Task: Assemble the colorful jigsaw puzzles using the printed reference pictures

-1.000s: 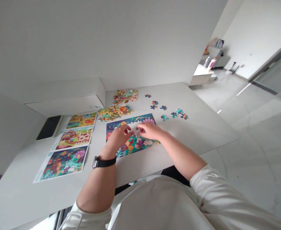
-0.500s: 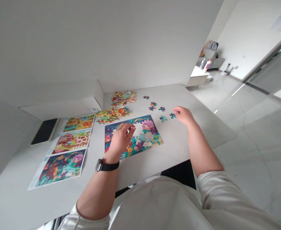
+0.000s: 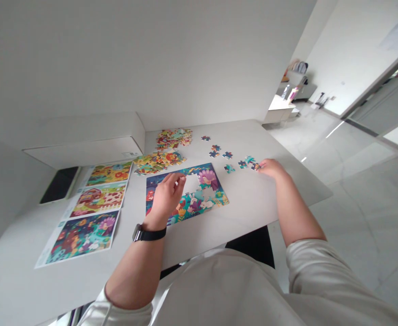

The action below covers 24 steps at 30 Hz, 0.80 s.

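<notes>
A partly assembled jigsaw puzzle [image 3: 215, 199] with rabbits and a purple peacock lies on the table, with a pale gap in its upper middle. Over its left half hovers my left hand [image 3: 168, 192], fingers curled and thumb close to the index finger; whatever they hold, if anything, is hidden. To the right, my right hand [image 3: 272, 168] has its fingertips closed at the edge of a dark-and-orange puzzle piece [image 3: 256, 167] near the table surface. A teal piece [image 3: 250, 159] and a dark blue piece [image 3: 242, 164] lie just left of these fingertips.
Several loose pieces [image 3: 227, 155] are scattered behind the puzzle. Two heaps of pieces, a yellow one [image 3: 156, 163] and a mixed one [image 3: 175, 137], lie farther back. Picture sheets [image 3: 86, 237], a dark-screened phone [image 3: 60, 184] and a white box [image 3: 83, 151] occupy the left side.
My right hand has moved right, away from the dark blue piece. A teal piece and a dark-and-orange piece now show at its fingertips. My left hand stays over the puzzle.
</notes>
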{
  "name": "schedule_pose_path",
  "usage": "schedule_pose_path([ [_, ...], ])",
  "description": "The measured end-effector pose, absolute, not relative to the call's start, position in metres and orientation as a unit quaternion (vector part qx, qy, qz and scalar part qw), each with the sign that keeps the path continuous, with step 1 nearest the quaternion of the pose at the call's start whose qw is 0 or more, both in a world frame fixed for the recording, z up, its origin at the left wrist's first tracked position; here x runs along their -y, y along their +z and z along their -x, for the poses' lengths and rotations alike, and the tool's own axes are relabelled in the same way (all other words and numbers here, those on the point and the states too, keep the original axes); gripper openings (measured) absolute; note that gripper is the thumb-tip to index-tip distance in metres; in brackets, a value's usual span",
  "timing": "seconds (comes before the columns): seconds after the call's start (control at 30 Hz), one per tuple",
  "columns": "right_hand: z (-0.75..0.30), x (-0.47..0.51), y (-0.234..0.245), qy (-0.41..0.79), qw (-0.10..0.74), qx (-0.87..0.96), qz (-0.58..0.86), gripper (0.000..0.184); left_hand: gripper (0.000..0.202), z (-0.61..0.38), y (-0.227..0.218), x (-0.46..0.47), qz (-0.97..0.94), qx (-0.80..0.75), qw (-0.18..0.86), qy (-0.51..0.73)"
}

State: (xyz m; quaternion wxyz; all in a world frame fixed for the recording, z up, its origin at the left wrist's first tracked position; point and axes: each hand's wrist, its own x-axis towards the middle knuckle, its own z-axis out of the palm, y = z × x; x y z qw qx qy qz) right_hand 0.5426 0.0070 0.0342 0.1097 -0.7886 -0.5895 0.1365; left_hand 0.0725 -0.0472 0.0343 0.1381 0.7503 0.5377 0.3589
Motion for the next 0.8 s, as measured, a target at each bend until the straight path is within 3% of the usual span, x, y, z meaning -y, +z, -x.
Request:
schedule_pose_path([
  [0.27, -0.507, -0.004, 0.054, 0.139, 0.171, 0.586, 0.78, 0.005, 0.037, -0.075, 0.037, 0.049, -0.734, -0.539, 0.149, 0.385],
  [0.53, -0.372, -0.001, 0.111, 0.135, 0.294, 0.75, 0.577, 0.013, 0.033, -0.073, 0.033, 0.043, -0.676, -0.554, 0.218, 0.434],
  [0.63, -0.315, 0.005, 0.1, 0.174, 0.318, 0.781, 0.509, 0.009, 0.035, -0.069, 0.027, 0.038, -0.65, -0.564, 0.249, 0.444],
  [0.8, -0.275, 0.003, 0.037, 0.373, 0.374, 0.724, 0.445, 0.011, 0.032, -0.065, 0.02, 0.03, -0.626, -0.574, 0.29, 0.441],
])
